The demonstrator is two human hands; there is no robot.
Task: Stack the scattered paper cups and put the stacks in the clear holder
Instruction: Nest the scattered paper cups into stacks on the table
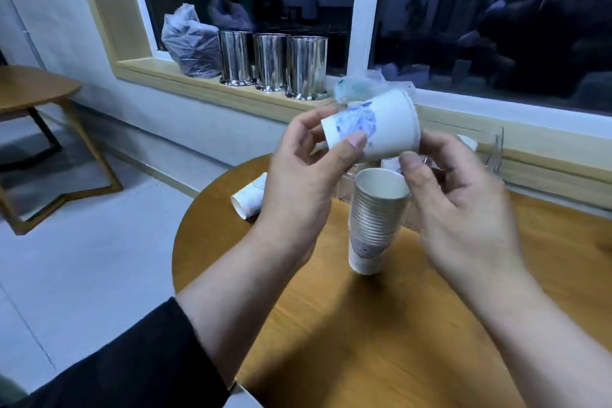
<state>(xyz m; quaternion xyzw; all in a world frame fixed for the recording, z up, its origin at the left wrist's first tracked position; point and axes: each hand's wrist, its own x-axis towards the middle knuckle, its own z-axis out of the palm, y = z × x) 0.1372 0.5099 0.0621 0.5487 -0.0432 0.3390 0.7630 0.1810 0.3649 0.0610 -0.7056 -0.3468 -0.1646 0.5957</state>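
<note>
My left hand [298, 182] grips a single white paper cup [387, 129] with a blue print by its base, held sideways in the air above the table. My right hand [463, 205] touches that cup's rim end with thumb and fingers curled round it. Just below stands an upright stack of several nested paper cups [374, 225] on the round wooden table [331, 325]. Another cup [250, 197] lies on its side at the table's left, partly hidden by my left hand. The clear holder [490, 146] sits behind my hands by the wall, with a cup [468, 142] showing in it.
Three shiny metal canisters [273, 63] and a plastic bag [192, 43] stand on the window sill behind the table. Crumpled plastic wrap [357, 86] lies on the sill near the held cup. A second wooden table [29, 93] stands at far left.
</note>
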